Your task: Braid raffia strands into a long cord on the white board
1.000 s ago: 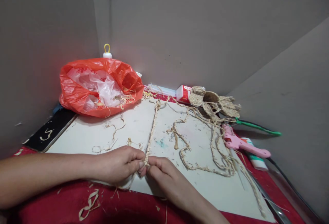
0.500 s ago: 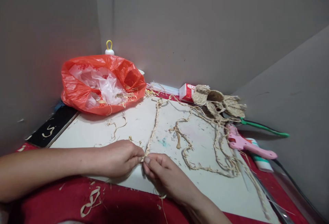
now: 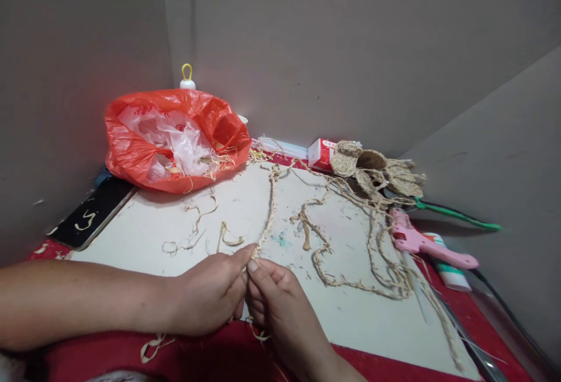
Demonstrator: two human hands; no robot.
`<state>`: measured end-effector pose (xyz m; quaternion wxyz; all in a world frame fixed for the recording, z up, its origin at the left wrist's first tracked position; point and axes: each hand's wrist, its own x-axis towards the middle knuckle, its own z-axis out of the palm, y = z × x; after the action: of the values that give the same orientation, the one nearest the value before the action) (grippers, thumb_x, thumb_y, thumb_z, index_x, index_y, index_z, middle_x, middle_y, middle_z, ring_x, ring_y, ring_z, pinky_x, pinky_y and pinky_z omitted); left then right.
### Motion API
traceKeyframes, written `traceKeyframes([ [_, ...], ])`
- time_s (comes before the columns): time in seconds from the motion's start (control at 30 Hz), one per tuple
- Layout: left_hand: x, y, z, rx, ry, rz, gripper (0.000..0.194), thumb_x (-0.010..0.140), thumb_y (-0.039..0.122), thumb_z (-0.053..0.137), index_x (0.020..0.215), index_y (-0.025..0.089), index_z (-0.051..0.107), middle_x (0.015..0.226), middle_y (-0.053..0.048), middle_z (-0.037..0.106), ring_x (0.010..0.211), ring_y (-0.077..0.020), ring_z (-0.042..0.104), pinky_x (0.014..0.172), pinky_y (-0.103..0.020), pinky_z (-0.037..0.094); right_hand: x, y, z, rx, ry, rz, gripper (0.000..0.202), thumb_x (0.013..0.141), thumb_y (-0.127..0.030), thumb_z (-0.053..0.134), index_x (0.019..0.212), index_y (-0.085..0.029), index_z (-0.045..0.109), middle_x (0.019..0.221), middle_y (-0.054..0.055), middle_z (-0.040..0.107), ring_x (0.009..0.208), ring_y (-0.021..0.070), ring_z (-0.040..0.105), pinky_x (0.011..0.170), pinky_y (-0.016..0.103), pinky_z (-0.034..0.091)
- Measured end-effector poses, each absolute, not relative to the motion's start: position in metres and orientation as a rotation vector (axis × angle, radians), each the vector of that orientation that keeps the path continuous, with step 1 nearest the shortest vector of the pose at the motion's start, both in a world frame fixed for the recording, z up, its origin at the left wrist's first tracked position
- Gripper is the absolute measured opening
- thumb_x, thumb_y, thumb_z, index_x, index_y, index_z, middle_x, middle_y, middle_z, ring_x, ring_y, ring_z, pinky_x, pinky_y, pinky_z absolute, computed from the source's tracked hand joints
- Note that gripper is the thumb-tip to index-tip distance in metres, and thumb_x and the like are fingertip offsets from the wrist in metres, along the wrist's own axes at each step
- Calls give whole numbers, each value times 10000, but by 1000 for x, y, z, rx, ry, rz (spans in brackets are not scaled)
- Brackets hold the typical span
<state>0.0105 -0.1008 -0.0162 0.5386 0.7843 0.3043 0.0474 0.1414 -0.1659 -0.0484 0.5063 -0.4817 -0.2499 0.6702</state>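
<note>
My left hand [image 3: 214, 290] and my right hand [image 3: 280, 300] meet near the front of the white board [image 3: 298, 318]. Both pinch the near end of a thin straw-coloured braid [image 3: 269, 218], which runs away from me over the board. Loose strands [image 3: 259, 334] dangle below my fingers. To the right, more of the braided cord [image 3: 346, 284] lies in loops. Loose straw scraps [image 3: 228, 236] rest on the board just beyond my left hand. The fingertips partly hide the gripped end of the braid.
A red plastic bag [image 3: 131, 160] with straw pieces stands back left, beside a black phone [image 3: 94, 212]. Woven pieces [image 3: 346, 160], a red-and-white box [image 3: 321, 154], a pink glue gun [image 3: 414, 242], green-handled pliers [image 3: 460, 216] and a white-and-green tube [image 3: 451, 274] line the right. Grey walls enclose the table.
My left hand has turned, its thumb side now higher, and its fingers are closer to my right hand. The straw scraps beyond it are more exposed. The view has shifted slightly.
</note>
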Motion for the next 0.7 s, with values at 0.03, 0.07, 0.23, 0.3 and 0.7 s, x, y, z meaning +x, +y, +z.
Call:
traceKeyframes([
  [0.03,10,-100,-19,1891,707,128,370,944,276,291,1260,137,424,624,20,559,542,-115,511,548,-207,421,140,-166,-49,-1161,-601,1607,406,852,-457,607,608,-190,421,446,-110,310,389,41,157,359,182,123],
  [0.07,9,-100,-22,1924,693,142,418,936,257,301,1324,125,383,650,10,565,567,-122,518,569,-216,429,140,-166,-50,-1167,-608,1596,391,861,-445,599,614,-184,445,449,-102,337,391,42,171,361,181,131],
  [0.23,8,-99,-30,2053,677,169,557,897,194,344,1443,115,262,716,-15,584,602,-139,520,595,-243,427,141,-165,-52,-1178,-645,1560,370,876,-409,586,613,-169,485,449,-88,365,402,45,204,372,181,148],
  [0.3,9,-97,-24,1999,683,163,476,892,190,360,1365,141,366,694,7,573,574,-123,509,557,-218,410,143,-164,-51,-1159,-610,1568,364,864,-397,605,614,-176,460,453,-103,317,407,43,179,377,179,137],
  [0.7,-1,-43,14,1733,651,-96,382,931,455,378,718,170,518,555,31,519,467,-85,452,489,-195,394,156,-162,-37,-1054,-534,1745,256,806,-377,679,755,-136,611,460,-128,232,409,32,109,379,177,79],
])
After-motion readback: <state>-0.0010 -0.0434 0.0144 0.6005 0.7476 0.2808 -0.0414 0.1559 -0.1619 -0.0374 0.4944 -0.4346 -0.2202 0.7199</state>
